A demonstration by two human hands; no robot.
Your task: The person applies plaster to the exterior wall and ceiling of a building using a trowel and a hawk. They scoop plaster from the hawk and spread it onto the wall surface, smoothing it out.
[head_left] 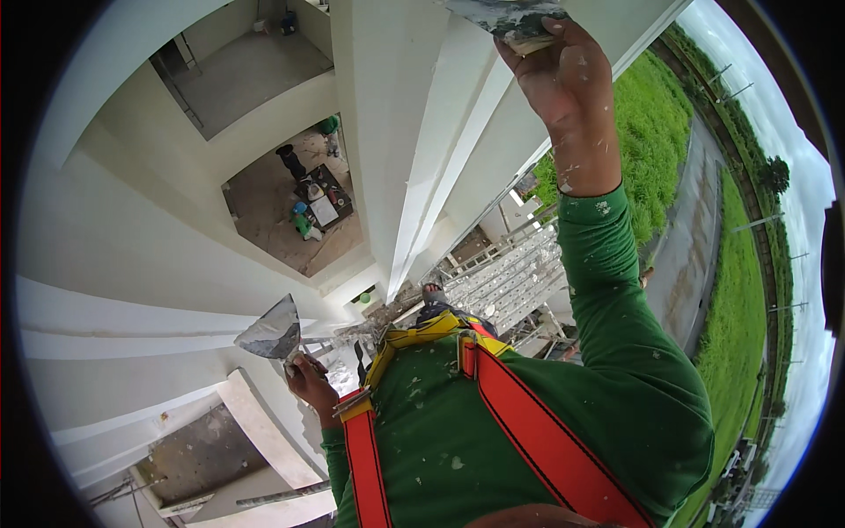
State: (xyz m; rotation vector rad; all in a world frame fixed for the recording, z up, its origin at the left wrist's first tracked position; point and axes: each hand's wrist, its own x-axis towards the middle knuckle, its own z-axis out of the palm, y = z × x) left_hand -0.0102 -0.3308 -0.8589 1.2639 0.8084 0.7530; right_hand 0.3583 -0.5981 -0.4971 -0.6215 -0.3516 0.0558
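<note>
My right hand is raised at the top of the view, closed on a putty knife smeared with white and grey paste, held up by the white wall corner. Its wrist is flecked with white. My left hand is lower left, beside my chest, gripping a wide metal putty knife with its blade turned upward. I wear a green long-sleeved top and a red and yellow harness.
Below are a scaffold platform and my sandalled foot. Through a wall opening, people in green and dark clothing stand around a dark table. Outside at right are grass, a paved road and poles.
</note>
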